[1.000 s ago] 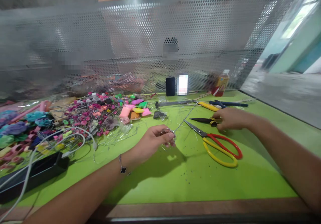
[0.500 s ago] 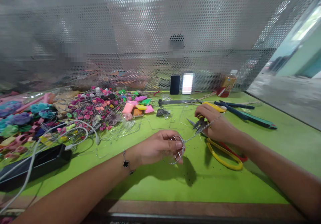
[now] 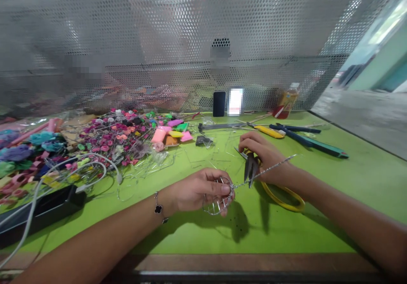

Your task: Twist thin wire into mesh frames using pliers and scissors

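Note:
My left hand point(image 3: 203, 190) pinches a small silver wire hoop point(image 3: 213, 210) with cross wires, like a tiny racket, between thumb and fingers. A twisted wire stem point(image 3: 276, 167) runs from the hoop up to the right, past my right hand. My right hand point(image 3: 265, 154) is closed around pliers point(image 3: 251, 169) with dark jaws, which point down beside the stem; whether they touch it I cannot tell. Under my right hand lie scissors with a yellow handle loop point(image 3: 286, 201), mostly hidden by the hand and wrist.
Wire-stemmed flowers point(image 3: 111, 137) and bright packets point(image 3: 159, 135) crowd the left. A black box point(image 3: 41, 207) with a white cable is nearer. Behind stand a dark phone point(image 3: 219, 104), a lit screen and a bottle point(image 3: 287, 101). Yellow-handled point(image 3: 269, 132) and blue-handled tools point(image 3: 295, 136) lie right.
The pliers have turned in my right hand, their jaws now pointing more steeply down. The hoop has tilted, showing more of its cross wires, and the stem's free end has swung right.

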`<act>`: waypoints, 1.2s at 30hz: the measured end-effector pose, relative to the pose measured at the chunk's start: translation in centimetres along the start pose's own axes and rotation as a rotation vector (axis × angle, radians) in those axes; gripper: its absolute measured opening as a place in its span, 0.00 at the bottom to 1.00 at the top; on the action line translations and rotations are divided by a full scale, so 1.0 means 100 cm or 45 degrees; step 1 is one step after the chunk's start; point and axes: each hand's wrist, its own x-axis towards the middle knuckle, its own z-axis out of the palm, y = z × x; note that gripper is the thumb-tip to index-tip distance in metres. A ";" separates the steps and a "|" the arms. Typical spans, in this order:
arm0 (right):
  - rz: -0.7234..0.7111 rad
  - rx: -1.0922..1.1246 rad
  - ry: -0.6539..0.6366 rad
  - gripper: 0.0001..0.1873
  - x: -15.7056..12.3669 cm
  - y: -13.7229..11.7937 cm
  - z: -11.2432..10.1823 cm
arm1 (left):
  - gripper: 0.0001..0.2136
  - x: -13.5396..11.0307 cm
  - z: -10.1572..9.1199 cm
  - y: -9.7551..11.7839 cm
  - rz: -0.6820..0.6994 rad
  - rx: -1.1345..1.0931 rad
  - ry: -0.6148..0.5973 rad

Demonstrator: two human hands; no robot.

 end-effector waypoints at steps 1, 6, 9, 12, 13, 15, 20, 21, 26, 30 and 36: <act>-0.007 0.004 0.005 0.19 0.000 -0.001 0.001 | 0.16 0.000 0.000 0.000 0.001 -0.004 0.000; -0.019 0.024 0.021 0.12 0.001 -0.004 0.002 | 0.17 0.000 0.003 0.000 -0.008 0.017 -0.012; -0.027 0.035 0.046 0.10 0.001 -0.008 0.002 | 0.17 0.000 0.004 0.000 -0.030 0.030 0.001; 0.021 0.035 0.041 0.09 0.000 -0.010 0.001 | 0.18 -0.001 0.006 0.000 -0.021 0.070 0.019; 0.041 0.036 0.033 0.09 0.000 -0.010 0.002 | 0.18 -0.002 0.007 0.001 0.002 0.105 0.040; 0.069 0.039 0.037 0.09 -0.001 -0.009 0.002 | 0.18 -0.002 0.008 0.003 0.089 0.206 0.097; 0.087 0.034 0.045 0.13 -0.004 -0.006 0.005 | 0.20 -0.006 0.015 0.014 0.343 0.594 0.262; 0.092 0.026 0.051 0.14 -0.004 -0.006 0.005 | 0.20 -0.007 0.017 0.016 0.394 0.677 0.310; 0.191 -0.103 0.054 0.14 -0.003 -0.006 0.006 | 0.10 -0.015 0.027 0.028 0.699 1.188 0.579; 0.324 -0.239 0.007 0.12 -0.003 -0.005 0.006 | 0.08 -0.017 0.030 0.032 0.868 1.486 0.742; 0.421 -0.316 0.002 0.07 -0.004 -0.008 0.010 | 0.08 -0.018 0.019 0.034 1.135 2.130 0.871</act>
